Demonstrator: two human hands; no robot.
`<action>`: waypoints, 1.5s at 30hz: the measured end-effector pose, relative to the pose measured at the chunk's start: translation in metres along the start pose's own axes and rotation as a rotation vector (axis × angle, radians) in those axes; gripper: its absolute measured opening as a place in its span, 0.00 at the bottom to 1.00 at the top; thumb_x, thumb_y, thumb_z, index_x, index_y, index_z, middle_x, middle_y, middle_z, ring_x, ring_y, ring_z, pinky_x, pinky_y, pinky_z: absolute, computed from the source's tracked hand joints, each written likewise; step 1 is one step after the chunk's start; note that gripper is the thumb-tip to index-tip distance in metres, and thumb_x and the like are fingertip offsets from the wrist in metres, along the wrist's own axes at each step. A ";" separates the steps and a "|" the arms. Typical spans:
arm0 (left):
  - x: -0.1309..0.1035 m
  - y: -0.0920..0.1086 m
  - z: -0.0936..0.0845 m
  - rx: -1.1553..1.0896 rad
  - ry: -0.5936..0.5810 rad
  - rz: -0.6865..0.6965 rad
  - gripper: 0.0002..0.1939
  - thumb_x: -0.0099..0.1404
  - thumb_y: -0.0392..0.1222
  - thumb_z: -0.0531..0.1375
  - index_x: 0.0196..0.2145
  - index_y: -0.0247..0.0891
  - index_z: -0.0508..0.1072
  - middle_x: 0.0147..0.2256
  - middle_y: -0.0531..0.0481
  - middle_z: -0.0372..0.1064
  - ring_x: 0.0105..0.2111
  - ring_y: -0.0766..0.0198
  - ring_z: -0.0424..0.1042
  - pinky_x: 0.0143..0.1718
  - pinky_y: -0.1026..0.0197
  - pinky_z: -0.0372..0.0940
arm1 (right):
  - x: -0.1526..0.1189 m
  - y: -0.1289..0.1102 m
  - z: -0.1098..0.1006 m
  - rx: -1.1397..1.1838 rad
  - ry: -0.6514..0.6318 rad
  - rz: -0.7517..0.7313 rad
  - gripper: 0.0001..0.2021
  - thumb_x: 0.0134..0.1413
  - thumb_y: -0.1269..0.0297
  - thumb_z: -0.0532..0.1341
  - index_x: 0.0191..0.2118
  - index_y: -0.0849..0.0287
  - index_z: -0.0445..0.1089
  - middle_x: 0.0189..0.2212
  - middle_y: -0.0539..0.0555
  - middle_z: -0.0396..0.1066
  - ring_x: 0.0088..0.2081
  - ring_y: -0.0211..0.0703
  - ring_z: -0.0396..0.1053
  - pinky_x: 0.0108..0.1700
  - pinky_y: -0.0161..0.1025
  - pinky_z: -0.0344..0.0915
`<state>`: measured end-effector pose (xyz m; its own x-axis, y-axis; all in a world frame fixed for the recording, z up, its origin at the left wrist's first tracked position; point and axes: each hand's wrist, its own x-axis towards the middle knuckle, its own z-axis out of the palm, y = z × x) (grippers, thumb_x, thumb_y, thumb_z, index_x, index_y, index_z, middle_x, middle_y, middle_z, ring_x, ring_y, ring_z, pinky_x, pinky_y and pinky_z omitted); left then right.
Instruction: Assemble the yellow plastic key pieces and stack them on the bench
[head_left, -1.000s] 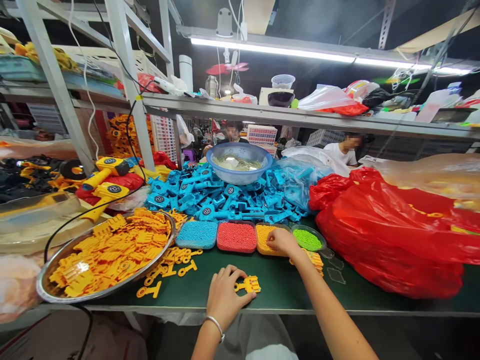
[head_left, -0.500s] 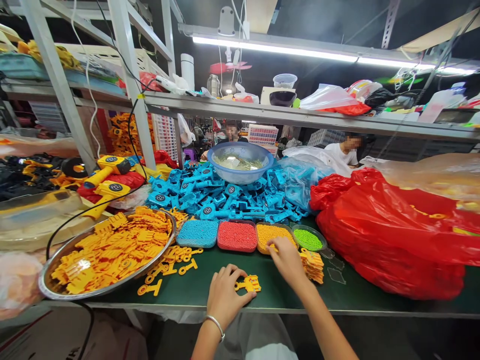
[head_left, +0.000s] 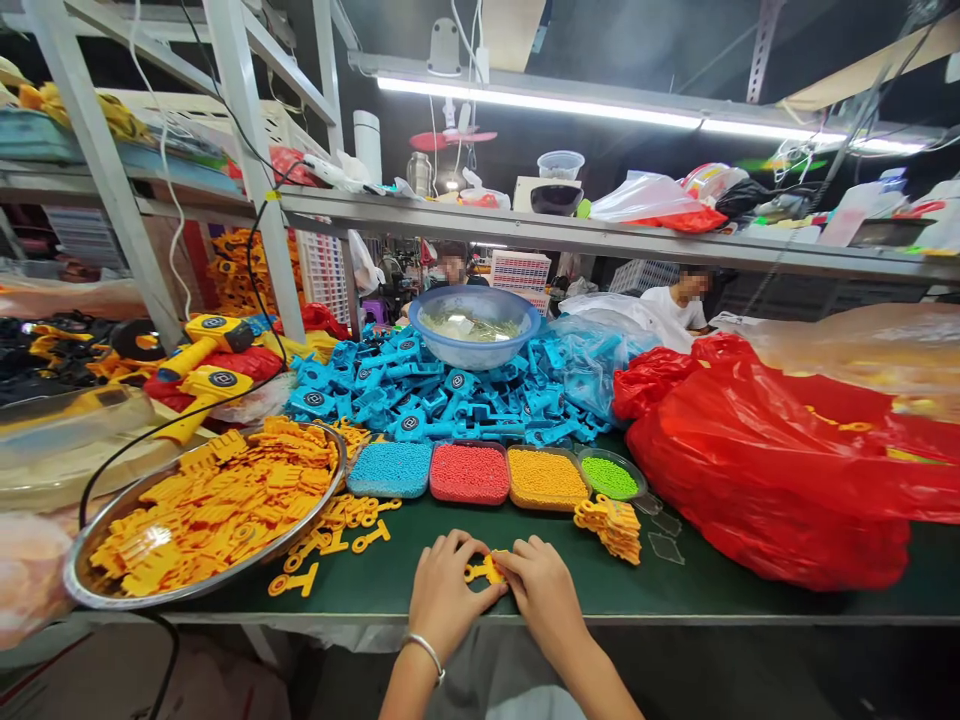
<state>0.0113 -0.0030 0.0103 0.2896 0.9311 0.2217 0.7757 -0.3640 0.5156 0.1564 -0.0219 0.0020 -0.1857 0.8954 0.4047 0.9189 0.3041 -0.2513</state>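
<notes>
My left hand [head_left: 448, 580], with a bangle at the wrist, curls thumb and fingers around a small yellow plastic part [head_left: 487, 568] at the front of the green table. My right hand [head_left: 541, 590] meets it from the right, fingertips pinched together over the part's right end; whatever lies in the pinch is hidden. Just beyond are tubs of tiny beads: blue [head_left: 390, 468], red [head_left: 470, 473], yellow [head_left: 548, 478] and green [head_left: 610, 477]. To the right of my hands stands a stack of similar yellow parts [head_left: 611, 528].
A steel bowl heaped with yellow parts [head_left: 225, 510] fills the left, loose pieces [head_left: 294, 580] beside it. Blue plastic parts [head_left: 442, 395] pile up behind the tubs under a blue basin [head_left: 475, 325]. A large red bag [head_left: 765, 470] bulges on the right. Other people sit beyond the shelf [head_left: 600, 225].
My right hand has come back from the yellow bead tub, down and left to the yellow part. My left hand still holds that part in about the same place.
</notes>
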 end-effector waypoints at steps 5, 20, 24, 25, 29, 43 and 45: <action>-0.001 -0.001 0.001 -0.010 0.007 -0.004 0.13 0.50 0.50 0.63 0.35 0.46 0.71 0.38 0.54 0.67 0.40 0.60 0.64 0.38 0.59 0.53 | -0.005 0.005 0.003 0.014 0.034 -0.025 0.15 0.55 0.74 0.53 0.44 0.52 0.71 0.27 0.51 0.69 0.31 0.42 0.61 0.31 0.36 0.54; 0.003 -0.002 0.000 0.024 -0.040 -0.013 0.14 0.50 0.50 0.63 0.35 0.47 0.71 0.38 0.55 0.66 0.40 0.60 0.65 0.39 0.59 0.53 | 0.054 0.190 -0.087 -0.276 -0.025 0.490 0.10 0.51 0.66 0.57 0.35 0.57 0.75 0.36 0.56 0.73 0.39 0.45 0.68 0.35 0.34 0.58; 0.003 -0.003 0.000 0.018 -0.038 -0.018 0.14 0.50 0.51 0.63 0.35 0.47 0.71 0.39 0.55 0.66 0.40 0.60 0.65 0.39 0.59 0.53 | 0.064 0.200 -0.073 -0.319 -0.212 0.506 0.06 0.43 0.67 0.62 0.30 0.58 0.76 0.33 0.58 0.74 0.35 0.46 0.70 0.29 0.33 0.57; 0.003 -0.002 0.000 0.018 -0.036 -0.017 0.14 0.50 0.51 0.63 0.35 0.47 0.71 0.39 0.55 0.66 0.40 0.60 0.65 0.39 0.59 0.53 | 0.065 0.201 -0.069 -0.329 -0.242 0.508 0.06 0.43 0.67 0.62 0.29 0.58 0.76 0.32 0.58 0.74 0.35 0.46 0.71 0.29 0.33 0.57; 0.002 -0.001 -0.001 0.016 -0.036 -0.012 0.14 0.50 0.50 0.63 0.35 0.47 0.71 0.39 0.55 0.66 0.40 0.60 0.65 0.39 0.59 0.53 | 0.070 0.201 -0.063 -0.360 -0.304 0.511 0.05 0.46 0.68 0.61 0.30 0.61 0.74 0.32 0.57 0.74 0.34 0.42 0.70 0.32 0.34 0.60; 0.001 0.000 -0.004 0.012 -0.027 0.004 0.14 0.51 0.50 0.63 0.36 0.47 0.71 0.39 0.54 0.66 0.39 0.60 0.65 0.39 0.58 0.53 | 0.055 0.193 -0.065 -0.333 0.036 0.448 0.08 0.49 0.70 0.56 0.30 0.61 0.73 0.32 0.57 0.71 0.38 0.45 0.66 0.35 0.35 0.57; 0.001 0.000 -0.004 0.013 -0.024 0.005 0.14 0.51 0.50 0.63 0.36 0.47 0.71 0.38 0.54 0.66 0.39 0.60 0.65 0.39 0.58 0.53 | 0.052 0.184 -0.072 -0.312 0.119 0.429 0.09 0.52 0.68 0.54 0.32 0.61 0.72 0.32 0.57 0.70 0.38 0.45 0.65 0.37 0.36 0.58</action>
<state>0.0094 -0.0028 0.0140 0.3064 0.9297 0.2046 0.7814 -0.3684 0.5038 0.3408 0.0577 0.0398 0.2528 0.8694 0.4246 0.9666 -0.2076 -0.1505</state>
